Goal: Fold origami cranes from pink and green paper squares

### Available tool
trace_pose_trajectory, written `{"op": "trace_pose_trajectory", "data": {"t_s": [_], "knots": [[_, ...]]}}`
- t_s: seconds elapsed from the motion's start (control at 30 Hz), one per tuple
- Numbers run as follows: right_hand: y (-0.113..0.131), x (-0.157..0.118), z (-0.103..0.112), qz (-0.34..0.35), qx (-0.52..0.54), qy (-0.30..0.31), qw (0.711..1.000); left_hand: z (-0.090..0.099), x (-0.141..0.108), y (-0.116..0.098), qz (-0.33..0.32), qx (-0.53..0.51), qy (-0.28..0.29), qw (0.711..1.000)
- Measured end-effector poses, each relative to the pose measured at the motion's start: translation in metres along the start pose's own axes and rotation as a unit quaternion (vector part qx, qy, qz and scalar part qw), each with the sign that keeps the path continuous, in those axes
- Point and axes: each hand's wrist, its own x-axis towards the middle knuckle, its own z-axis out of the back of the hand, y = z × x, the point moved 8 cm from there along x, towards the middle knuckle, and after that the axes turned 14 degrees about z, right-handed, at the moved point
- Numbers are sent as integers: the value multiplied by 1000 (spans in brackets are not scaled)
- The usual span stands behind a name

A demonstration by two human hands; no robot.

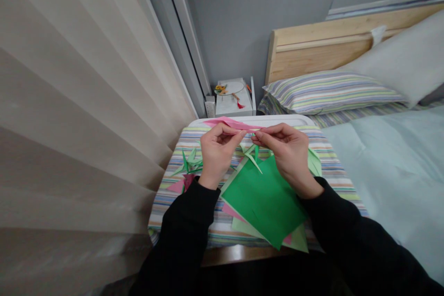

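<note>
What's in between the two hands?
The head view shows pink paper, pinched by the left hand and the right hand. Lower down, a green sheet shows in the gap.

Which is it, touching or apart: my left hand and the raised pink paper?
Touching. The head view shows it: the left hand pinches the raised pink paper, no gap between them.

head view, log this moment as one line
left hand: pinching pink paper | right hand: pinching same paper | striped cloth: green sheet
</note>
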Motion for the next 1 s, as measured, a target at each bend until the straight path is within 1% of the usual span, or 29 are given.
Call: {"op": "trace_pose_trajectory", "data": {"t_s": [0.27, 0.4, 0.57, 0.77, 0.83, 0.93, 1.0], "knots": [[1, 1, 0, 2, -8, -3, 1000, 0, 1, 6, 36, -18, 10, 999], [2, 1, 1, 14, -28, -6, 1000, 1, 1, 11, 56, -17, 3, 998], [4, 1, 1, 31, -37, 1, 999, 1, 3, 15, 72, -28, 7, 997], [1, 1, 0, 27, -7, 3, 1000, 2, 3, 11, 64, -14, -8, 998], [-1, 2, 2, 18, 2, -6, 1000, 3, 3, 9, 56, -8, -12, 998], [-3, 3, 8, 2, 17, -34, 999, 6, 3, 7, 41, -6, -32, 999], [-6, 1, 7, -21, 22, -29, 999, 8, 2, 5, 29, -11, -42, 999]]}}
